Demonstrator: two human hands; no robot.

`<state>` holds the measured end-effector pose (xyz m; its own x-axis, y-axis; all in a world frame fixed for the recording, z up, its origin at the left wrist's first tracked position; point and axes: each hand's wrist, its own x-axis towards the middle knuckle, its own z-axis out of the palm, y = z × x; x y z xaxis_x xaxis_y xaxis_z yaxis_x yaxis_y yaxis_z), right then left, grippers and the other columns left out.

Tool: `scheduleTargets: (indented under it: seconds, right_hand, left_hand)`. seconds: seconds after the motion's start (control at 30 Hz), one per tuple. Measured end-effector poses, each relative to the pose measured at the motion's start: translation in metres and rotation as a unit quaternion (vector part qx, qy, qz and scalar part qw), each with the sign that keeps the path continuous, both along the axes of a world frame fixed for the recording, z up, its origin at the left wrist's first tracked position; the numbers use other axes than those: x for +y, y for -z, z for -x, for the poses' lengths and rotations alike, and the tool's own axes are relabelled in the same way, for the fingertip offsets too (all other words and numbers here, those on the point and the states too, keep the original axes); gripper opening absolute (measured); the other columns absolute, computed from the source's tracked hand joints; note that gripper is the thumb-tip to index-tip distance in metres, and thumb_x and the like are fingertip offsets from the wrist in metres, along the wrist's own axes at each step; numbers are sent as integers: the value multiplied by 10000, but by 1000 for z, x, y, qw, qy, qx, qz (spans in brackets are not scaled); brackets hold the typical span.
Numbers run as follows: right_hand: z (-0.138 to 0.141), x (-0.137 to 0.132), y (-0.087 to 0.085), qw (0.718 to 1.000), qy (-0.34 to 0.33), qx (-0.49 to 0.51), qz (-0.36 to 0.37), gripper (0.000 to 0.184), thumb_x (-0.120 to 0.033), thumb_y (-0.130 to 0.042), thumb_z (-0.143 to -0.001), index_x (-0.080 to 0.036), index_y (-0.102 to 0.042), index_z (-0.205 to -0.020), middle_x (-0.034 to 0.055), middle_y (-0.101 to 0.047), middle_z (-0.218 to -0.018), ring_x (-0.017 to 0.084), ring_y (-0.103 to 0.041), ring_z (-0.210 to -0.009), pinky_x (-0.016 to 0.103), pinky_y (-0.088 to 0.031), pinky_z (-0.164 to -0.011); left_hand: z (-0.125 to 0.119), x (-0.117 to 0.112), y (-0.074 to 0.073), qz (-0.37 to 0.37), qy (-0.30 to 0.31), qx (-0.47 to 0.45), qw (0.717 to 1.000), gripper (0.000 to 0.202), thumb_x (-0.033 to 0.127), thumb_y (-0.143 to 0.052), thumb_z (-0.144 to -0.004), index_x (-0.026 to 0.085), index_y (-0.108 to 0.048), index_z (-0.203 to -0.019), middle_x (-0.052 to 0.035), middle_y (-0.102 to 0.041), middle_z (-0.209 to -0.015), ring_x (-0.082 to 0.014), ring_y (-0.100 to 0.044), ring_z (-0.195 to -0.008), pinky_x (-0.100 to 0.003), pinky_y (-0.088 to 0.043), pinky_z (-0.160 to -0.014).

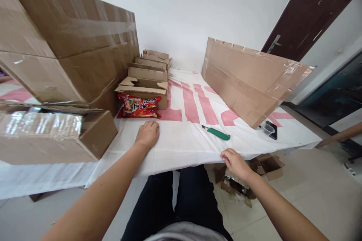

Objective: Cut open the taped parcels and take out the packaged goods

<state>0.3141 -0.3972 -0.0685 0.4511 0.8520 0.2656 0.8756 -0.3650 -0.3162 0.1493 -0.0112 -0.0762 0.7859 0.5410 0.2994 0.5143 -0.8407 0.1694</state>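
My left hand (pixel 147 134) rests on the white cloth of the table, its fingers curled in and nothing showing in them. Just beyond it lies a red printed food packet (pixel 140 107), leaning against an open cardboard box (pixel 152 93). My right hand (pixel 232 160) is at the table's front edge with its fingers bent together; whether they pinch anything is hidden. A green-handled utility knife (pixel 218 133) lies on the cloth between the hands, nearer the right one, its blade pointing left and away from me.
Large taped cartons (pixel 85 26) rise at the left, behind a long box of clear-wrapped packs (pixel 42 128). Several small open boxes (pixel 151 64) line up toward the wall. At right stand a cardboard sheet (pixel 246 77), a clear plastic cup (pixel 267 129) and a dark phone (pixel 273 132). Opened cartons (pixel 271 165) lie on the floor.
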Motion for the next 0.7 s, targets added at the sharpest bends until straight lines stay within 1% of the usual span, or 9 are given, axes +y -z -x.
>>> scheduleTargets:
  seconds: [0.13,0.2,0.27,0.37,0.43,0.5,0.53,0.6,0.7]
  right_hand:
    - [-8,-36,5,997,76,-3,-14,153,-137,-497,-799,-219,-625,-781,36,-654,-782,214,-623,-763,339,-506,-702]
    - [-11,-53,9,993,112,-3,-31,136,-201,-503,-820,-213,-634,-784,46,-667,-781,215,-630,-726,338,-510,-672]
    - [-11,-62,13,989,137,-1,-52,161,-273,-511,-848,-201,-651,-816,59,-678,-798,205,-627,-672,336,-519,-645]
    - [-7,-52,14,988,135,6,-70,223,-332,-517,-882,-184,-678,-923,86,-687,-919,192,-633,-679,334,-540,-666]
    - [-4,-34,12,993,102,12,-64,234,-308,-519,-895,-196,-684,-1017,88,-678,-1024,192,-651,-775,326,-549,-734]
    - [-1,-14,9,997,65,12,-48,247,-244,-504,-903,-231,-687,-1068,70,-669,-1065,198,-647,-897,326,-537,-821]
    - [1,-6,7,998,52,9,-39,257,-213,-492,-905,-246,-692,-1063,61,-668,-1051,202,-637,-933,331,-526,-847]
    - [3,5,5,999,44,0,-25,254,-184,-473,-912,-256,-702,-994,53,-657,-986,210,-618,-929,342,-513,-846]
    - [3,0,6,998,62,-9,-15,226,-198,-457,-927,-238,-675,-884,50,-620,-912,207,-595,-849,335,-501,-782]
  left_hand:
    - [0,1,1,2,1,1,1000,296,189,-412,-880,137,-666,-1024,-167,-668,-1133,-331,-573,-1102,-456,-454,-922]
    - [-1,1,1,1,1,2,1000,297,186,-416,-873,138,-668,-1023,-170,-665,-1141,-332,-572,-1104,-458,-454,-922]
    - [-1,1,1,0,1,2,1000,299,186,-416,-869,142,-670,-1021,-170,-664,-1144,-331,-572,-1103,-459,-455,-922]
    - [-2,-1,0,-3,-2,4,1000,302,190,-413,-870,149,-673,-1018,-173,-667,-1141,-332,-576,-1093,-462,-459,-914]
    - [-2,-2,-1,-4,-5,6,1000,301,193,-415,-870,150,-674,-1017,-176,-669,-1137,-334,-581,-1084,-463,-461,-909]
    - [-2,-2,-2,-5,-7,6,1000,296,192,-422,-866,151,-675,-1014,-174,-673,-1129,-334,-586,-1078,-461,-464,-906]
    - [-2,-2,-2,-5,-6,6,1000,293,190,-425,-864,153,-676,-1011,-171,-675,-1127,-332,-588,-1078,-458,-465,-905]
    - [-2,-2,-2,-7,-6,3,1000,288,186,-430,-860,160,-677,-1006,-164,-677,-1127,-326,-589,-1083,-452,-465,-906]
    - [-2,-1,0,-10,-6,1,1000,283,185,-433,-861,165,-677,-1004,-155,-677,-1134,-316,-589,-1090,-438,-464,-912]
